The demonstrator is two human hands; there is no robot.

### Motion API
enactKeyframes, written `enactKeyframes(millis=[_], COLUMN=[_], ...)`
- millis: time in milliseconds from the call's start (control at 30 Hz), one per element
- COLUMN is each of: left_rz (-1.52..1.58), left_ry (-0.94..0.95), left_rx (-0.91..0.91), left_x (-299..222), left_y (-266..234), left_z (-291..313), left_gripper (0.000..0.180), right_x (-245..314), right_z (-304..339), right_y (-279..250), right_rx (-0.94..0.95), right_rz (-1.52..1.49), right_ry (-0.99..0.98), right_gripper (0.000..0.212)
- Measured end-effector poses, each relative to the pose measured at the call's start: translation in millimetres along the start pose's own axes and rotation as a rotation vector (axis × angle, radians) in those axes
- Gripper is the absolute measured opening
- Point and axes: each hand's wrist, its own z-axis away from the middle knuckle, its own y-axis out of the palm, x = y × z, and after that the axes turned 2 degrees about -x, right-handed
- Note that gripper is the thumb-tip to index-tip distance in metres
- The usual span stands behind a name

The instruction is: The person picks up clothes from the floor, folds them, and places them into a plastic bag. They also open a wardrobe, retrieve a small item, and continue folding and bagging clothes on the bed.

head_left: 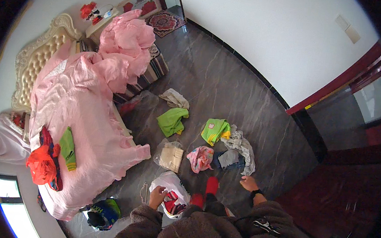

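Two bare hands were counted, both low in the frame. The left hand (157, 198), at lower centre, stood at the left edge of one white bag (163, 179); its fingers were bent, and I could not tell whether they gripped the rim. Inside the bag lay red cloth (175, 205), pieces not separable by eye.

The right hand (249, 183), right of lower centre, wore one black band (256, 193). Its fingers curled inward just below the end of a long grey garment (244, 150); whether they touched or held it, I could not tell.

Green garments: three. Two lay on the floor near the centre, one left (171, 122) and one right (214, 131), the latter beside the long grey garment; the third (67, 148) lay on the bed (88, 125) at left.

Also on the floor: one pale garment (174, 99) above centre; one clear packet (170, 156) with beige contents, above the white bag; one pink patterned bundle (200, 158) to the packet's right; one dark blue piece (239, 163) partly under a grey one (229, 158).

Red-covered feet: two, bottom centre, between the hands. Red bag (42, 167) on the bed: one.
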Motion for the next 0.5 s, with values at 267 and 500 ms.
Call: enactKeyframes(millis=[267,500], left_rz=[-0.102,0.021], left_ry=[0.061,0.105], left_rx=[0.069,0.048], left_x=[35,37], left_y=[11,58], left_z=[-17,-101], left_gripper=[0.039,0.034], right_x=[18,27], right_z=[-15,-25], right_y=[-13,-64], right_rx=[0.033,-0.073], right_rz=[-0.129,-0.177], right_ry=[0.044,0.403], right_gripper=[0.052,0.077])
